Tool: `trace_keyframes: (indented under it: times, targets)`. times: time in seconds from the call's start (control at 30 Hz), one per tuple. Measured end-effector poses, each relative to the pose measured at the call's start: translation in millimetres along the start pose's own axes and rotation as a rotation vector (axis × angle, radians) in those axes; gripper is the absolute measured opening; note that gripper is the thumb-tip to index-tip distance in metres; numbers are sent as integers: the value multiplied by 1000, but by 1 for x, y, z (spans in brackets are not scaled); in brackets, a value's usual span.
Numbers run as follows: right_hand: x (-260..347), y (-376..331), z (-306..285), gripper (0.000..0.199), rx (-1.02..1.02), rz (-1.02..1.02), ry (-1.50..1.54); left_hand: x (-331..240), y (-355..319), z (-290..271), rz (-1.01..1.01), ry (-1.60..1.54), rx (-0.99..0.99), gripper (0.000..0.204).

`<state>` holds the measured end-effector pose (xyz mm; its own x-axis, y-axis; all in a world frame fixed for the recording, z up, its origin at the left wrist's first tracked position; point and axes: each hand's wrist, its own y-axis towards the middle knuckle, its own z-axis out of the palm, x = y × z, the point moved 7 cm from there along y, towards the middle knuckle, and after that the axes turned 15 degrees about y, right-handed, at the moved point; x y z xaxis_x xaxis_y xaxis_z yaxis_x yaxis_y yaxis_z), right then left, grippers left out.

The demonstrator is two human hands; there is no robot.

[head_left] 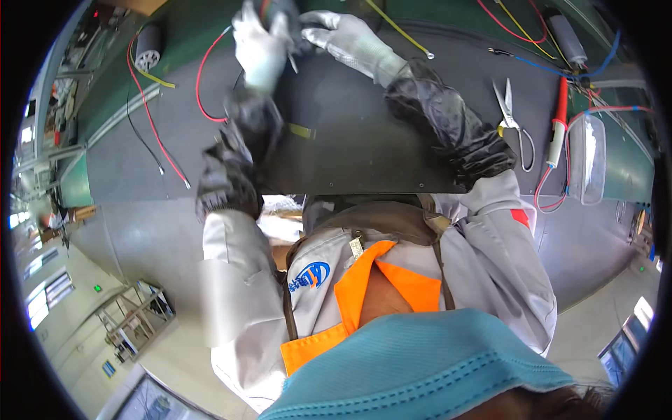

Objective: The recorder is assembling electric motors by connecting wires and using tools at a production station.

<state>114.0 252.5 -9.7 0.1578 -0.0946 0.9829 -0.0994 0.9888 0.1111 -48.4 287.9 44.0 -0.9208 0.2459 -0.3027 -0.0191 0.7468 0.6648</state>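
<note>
Wiring is what we have in hand: our white-gloved left hand (257, 43) closes its fingers round a small dark part with red leads (280, 15) (half hidden) above the black surface (350, 140), right hand (346, 38) pinching its side.

Right of our fingers we see scissors (509, 112) lying beside a red-handled soldering iron (558, 120) and a clear plastic container (586, 158). Left of them, red wires (150, 119) cross the mat (350, 140) near a small grey motor (148, 46).
</note>
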Motion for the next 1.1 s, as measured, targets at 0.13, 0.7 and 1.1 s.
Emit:
trace_keyframes:
  times: [0.13, 0.7, 1.1]
  targets:
    - [64, -62, -16, 37, 100, 50, -167, 120, 87, 70, 67, 72, 375, 52]
    - [75, -167, -78, 27, 428, 477, -242, 1, -213, -144, -731, -1157, 1224, 42]
    - [112, -216, -14, 54, -41, -11, -138, -94, -156, -89, -736, -1472, 725, 38]
